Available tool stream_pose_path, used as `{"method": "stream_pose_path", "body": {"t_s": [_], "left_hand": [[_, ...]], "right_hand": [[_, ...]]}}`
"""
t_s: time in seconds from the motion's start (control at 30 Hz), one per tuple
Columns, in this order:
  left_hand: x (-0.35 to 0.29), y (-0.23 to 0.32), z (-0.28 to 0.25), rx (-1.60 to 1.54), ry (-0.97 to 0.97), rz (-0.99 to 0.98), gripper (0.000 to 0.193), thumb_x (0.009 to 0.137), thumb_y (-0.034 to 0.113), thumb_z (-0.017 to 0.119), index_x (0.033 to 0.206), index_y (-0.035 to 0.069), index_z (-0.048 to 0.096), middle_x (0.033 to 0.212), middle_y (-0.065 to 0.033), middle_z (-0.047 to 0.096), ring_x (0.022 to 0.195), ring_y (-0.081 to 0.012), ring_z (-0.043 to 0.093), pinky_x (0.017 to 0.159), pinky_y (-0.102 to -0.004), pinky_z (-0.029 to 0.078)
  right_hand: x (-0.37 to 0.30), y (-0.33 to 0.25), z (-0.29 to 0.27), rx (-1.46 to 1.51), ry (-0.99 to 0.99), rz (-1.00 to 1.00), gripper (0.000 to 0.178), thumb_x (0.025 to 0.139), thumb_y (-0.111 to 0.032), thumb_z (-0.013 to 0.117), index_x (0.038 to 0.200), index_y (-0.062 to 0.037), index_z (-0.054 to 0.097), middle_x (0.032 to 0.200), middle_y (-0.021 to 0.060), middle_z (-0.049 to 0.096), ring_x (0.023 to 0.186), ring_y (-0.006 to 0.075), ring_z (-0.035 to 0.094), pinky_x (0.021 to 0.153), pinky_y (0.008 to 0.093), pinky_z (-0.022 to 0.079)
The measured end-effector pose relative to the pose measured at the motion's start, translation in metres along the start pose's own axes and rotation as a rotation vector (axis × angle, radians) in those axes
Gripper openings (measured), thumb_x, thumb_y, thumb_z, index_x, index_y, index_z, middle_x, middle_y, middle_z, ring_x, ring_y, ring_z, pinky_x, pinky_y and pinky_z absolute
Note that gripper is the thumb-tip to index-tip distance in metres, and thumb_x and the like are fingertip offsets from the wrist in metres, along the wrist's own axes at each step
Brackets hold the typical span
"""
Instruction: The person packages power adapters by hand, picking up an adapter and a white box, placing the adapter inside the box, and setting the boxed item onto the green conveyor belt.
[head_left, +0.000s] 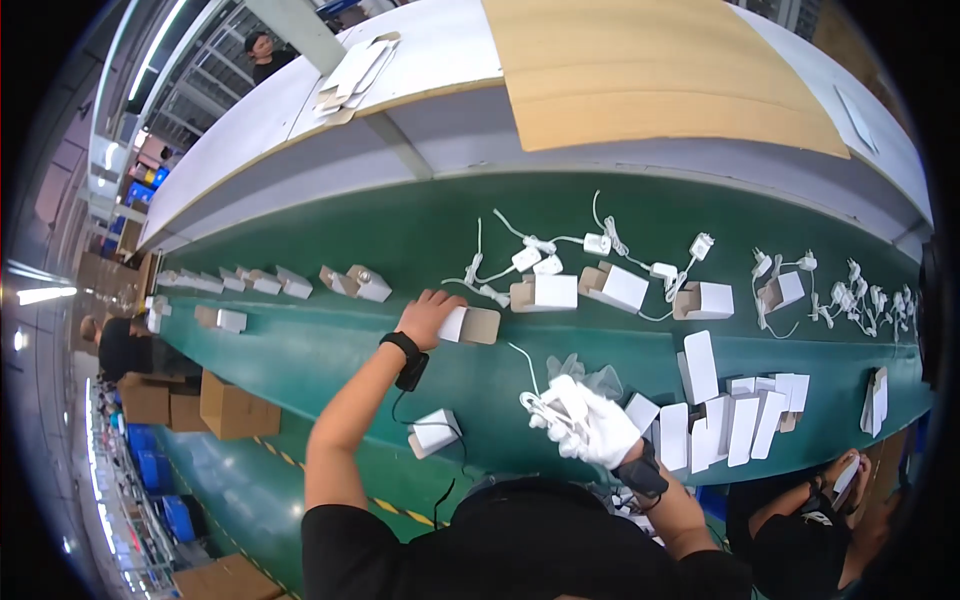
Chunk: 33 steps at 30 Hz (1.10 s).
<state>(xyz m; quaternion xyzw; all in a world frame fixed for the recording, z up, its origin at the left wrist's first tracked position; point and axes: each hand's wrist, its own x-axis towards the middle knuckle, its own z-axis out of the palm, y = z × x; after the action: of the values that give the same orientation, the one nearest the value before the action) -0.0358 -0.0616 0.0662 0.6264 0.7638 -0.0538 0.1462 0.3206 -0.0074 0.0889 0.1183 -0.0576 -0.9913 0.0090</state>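
My bare left hand (428, 318), with a black strap at the wrist, grips the left end of a small open white box (468, 324) on the green belt. A white glove covers my right hand (600, 428), which is closed around a white power adapter (566, 396) with its coiled white cable. The cable's free end sticks up past the fingers, and crumpled clear plastic (603, 380) shows behind the glove. Beyond my hands lie open white boxes (552, 292) and white adapters with cables (598, 243). One more white box (436, 432) rests nearer me, below my left hand.
Flat white boxes (742, 430) are piled to the right of my right hand. More cabled adapters (862, 298) lie at the far right, and open boxes (292, 282) line the belt's left. A cardboard sheet (660, 80) covers part of the shelf. A co-worker's hands (845, 480) work at lower right.
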Motion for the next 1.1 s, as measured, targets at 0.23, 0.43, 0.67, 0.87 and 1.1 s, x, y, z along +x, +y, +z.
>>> {"method": "stream_pose_path", "body": {"t_s": [0.23,0.43,0.67,0.87,1.1], "left_hand": [[-0.053,0.082,-0.039,0.148,0.148,0.401,0.064,0.061,-0.007,0.056,0.119,0.02,0.051,0.109,-0.0036,0.052,0.103,-0.0278,0.05,0.081,-0.0393,0.049],[-0.074,0.082,-0.055,-0.203,-0.019,0.23,0.07,0.059,0.001,0.069,0.123,0.019,0.048,0.112,-0.005,0.053,0.105,-0.0292,0.05,0.083,-0.041,0.049],[-0.049,0.051,-0.028,-0.491,-0.022,0.206,0.075,0.056,0.008,0.077,0.124,0.013,0.045,0.112,-0.008,0.053,0.105,-0.0311,0.05,0.086,-0.0412,0.046],[0.009,-0.019,0.026,-1.022,0.162,0.27,0.07,0.054,0.008,0.075,0.117,0.008,0.045,0.11,-0.012,0.053,0.104,-0.0342,0.05,0.09,-0.0409,0.042],[0.088,-0.235,0.104,-1.108,0.627,-0.07,0.075,0.057,0.009,0.078,0.12,0.003,0.038,0.113,-0.0134,0.048,0.108,-0.0268,0.048,0.096,-0.0357,0.038]], "right_hand": [[0.041,-0.02,-0.035,0.012,-0.087,0.21,0.046,0.097,-0.04,0.037,0.122,-0.0019,0.045,0.112,0.0198,0.053,0.08,0.0193,0.058,0.06,0.0318,0.05],[0.066,-0.024,0.021,-1.941,0.122,-0.622,0.033,0.087,-0.021,0.054,0.116,-0.0049,0.052,0.108,0.0147,0.056,0.08,0.0264,0.06,0.065,0.0346,0.051],[0.115,-0.034,0.035,-2.591,0.118,-0.75,0.027,0.078,-0.014,0.06,0.104,-0.009,0.058,0.093,0.0107,0.058,0.084,0.0281,0.06,0.07,0.0364,0.051],[0.216,-0.048,0.061,-2.685,0.012,-0.394,0.019,0.077,-0.01,0.058,0.095,-0.0098,0.061,0.093,0.0094,0.061,0.087,0.0256,0.06,0.071,0.0366,0.051],[0.377,-0.181,-0.013,-2.847,0.681,-1.026,0.016,0.076,-0.025,0.061,0.085,-0.0121,0.063,0.085,0.0058,0.065,0.076,0.0259,0.063,0.069,0.0413,0.05]]}}
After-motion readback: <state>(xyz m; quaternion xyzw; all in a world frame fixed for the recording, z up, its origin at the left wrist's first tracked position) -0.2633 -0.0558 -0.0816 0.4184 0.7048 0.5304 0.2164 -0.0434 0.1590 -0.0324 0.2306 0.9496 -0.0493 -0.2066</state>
